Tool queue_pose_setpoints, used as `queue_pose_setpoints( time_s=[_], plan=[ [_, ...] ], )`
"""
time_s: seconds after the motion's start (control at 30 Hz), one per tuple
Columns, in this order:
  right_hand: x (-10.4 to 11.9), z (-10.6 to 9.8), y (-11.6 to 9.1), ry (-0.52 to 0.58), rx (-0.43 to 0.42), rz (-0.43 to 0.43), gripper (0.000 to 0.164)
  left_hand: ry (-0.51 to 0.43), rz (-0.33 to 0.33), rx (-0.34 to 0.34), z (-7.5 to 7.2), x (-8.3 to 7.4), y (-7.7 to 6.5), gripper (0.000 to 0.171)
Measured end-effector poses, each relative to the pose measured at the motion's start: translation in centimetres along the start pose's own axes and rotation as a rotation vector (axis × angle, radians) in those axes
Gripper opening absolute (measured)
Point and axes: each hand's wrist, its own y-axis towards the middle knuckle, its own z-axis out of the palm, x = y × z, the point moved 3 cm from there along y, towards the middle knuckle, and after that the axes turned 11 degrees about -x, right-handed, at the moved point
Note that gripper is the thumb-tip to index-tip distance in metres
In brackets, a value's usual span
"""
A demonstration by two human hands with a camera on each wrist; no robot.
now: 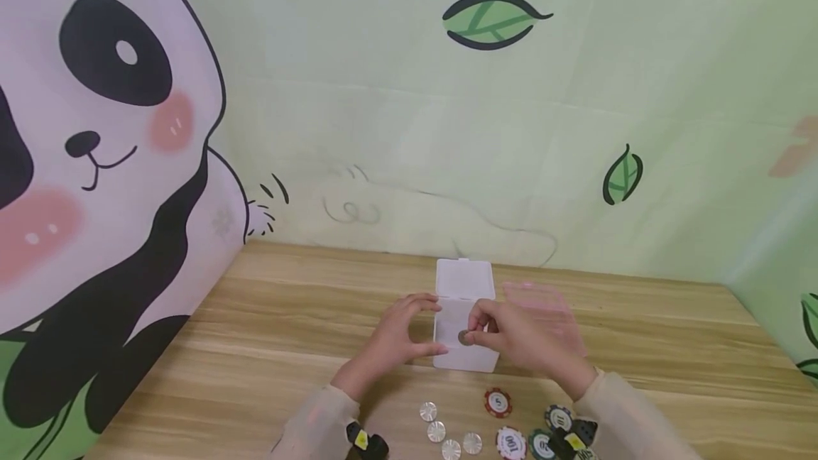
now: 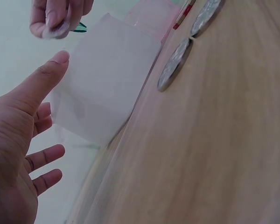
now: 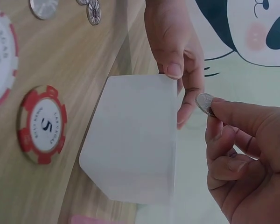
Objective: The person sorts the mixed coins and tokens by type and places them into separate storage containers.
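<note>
A white lidded box (image 1: 469,360) stands on the wooden table, its lid (image 1: 464,279) raised at the back. Above the box, my right hand (image 1: 511,332) pinches a small silver coin (image 3: 204,103) between thumb and fingertips. My left hand (image 1: 399,332) is at the box's left side, thumb and fingers spread apart, the thumb near the rim. Whether it actually touches the box is hard to tell. Several shiny silver coins (image 1: 437,432) lie on the table in front of the box. Beside them is a red-and-white poker chip (image 1: 498,402) marked 5.
More poker chips lie at the front right: a pale one (image 1: 511,442) marked 100, a dark blue one (image 1: 559,417) and a green one (image 1: 540,444), partly behind the right wrist strap. A pink translucent item (image 1: 556,304) lies right of the box. A printed cloth backdrop (image 1: 383,91) rises behind the table.
</note>
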Motion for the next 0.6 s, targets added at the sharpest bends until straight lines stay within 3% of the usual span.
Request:
queue_pose_setpoints(
  time_s=[0.37, 0.6],
  plan=[
    [-0.5, 1.4, 2.2, 0.005, 0.010, 0.035, 0.011, -0.004, -0.005, 0.002, 0.2, 0.5, 0.1, 0.058],
    [-0.7, 2.5, 3.3, -0.076, 0.006, 0.034, 0.010, -0.006, -0.030, 0.010, 0.2, 0.5, -0.1, 0.059]
  ],
)
